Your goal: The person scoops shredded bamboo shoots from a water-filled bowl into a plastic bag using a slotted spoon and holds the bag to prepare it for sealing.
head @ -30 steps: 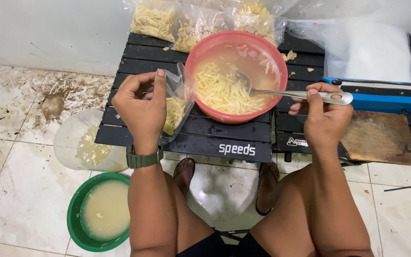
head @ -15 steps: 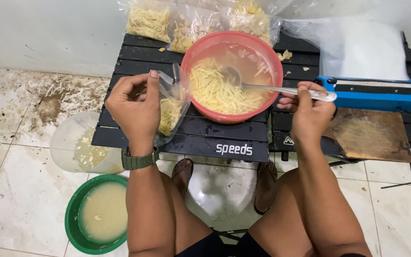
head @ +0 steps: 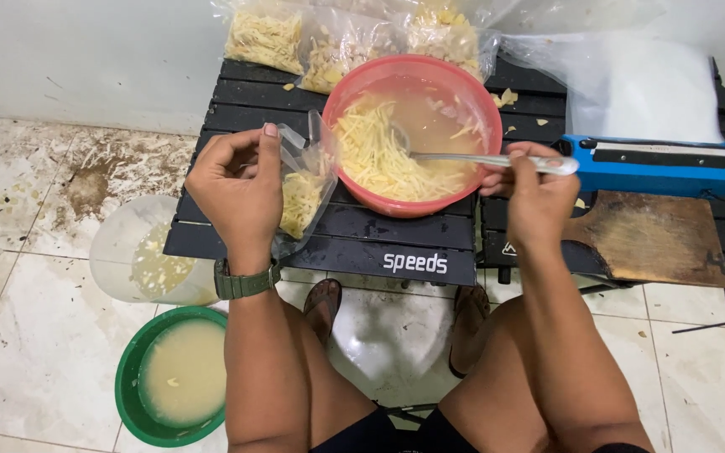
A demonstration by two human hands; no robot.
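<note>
1. Head view: A seated person's left hand (head: 241, 189) pinches open the mouth of a small clear plastic bag (head: 302, 197) partly filled with pale yellow shredded strips, held just at the 9 o'clock side of a round red plastic bowl (head: 354, 101) on a black slatted folding table (head: 354, 239).
2. The right hand (head: 534, 197), closed around the handle of a long metal spoon (head: 480, 158), reaches from the bowl's 3 o'clock side; the spoon's head lies in the bowl among wet shreds and cloudy liquid.
3. At 12 o'clock, filled clear bags of shreds (head: 337, 38) lie across the table's far edge. At 3 o'clock sit a blue bar-shaped sealing tool (head: 673, 164) and a worn wooden cutting board (head: 648, 235).
4. On the tiled floor at 8 o'clock stand a translucent white tub (head: 119, 243) and a green plastic basin (head: 132, 394) of cloudy liquid.
5. Risk, as judged: the bag's mouth looks narrow and limp, so a heaped spoonful could spill onto the table, and dripping liquid could make the bag slip.
</note>
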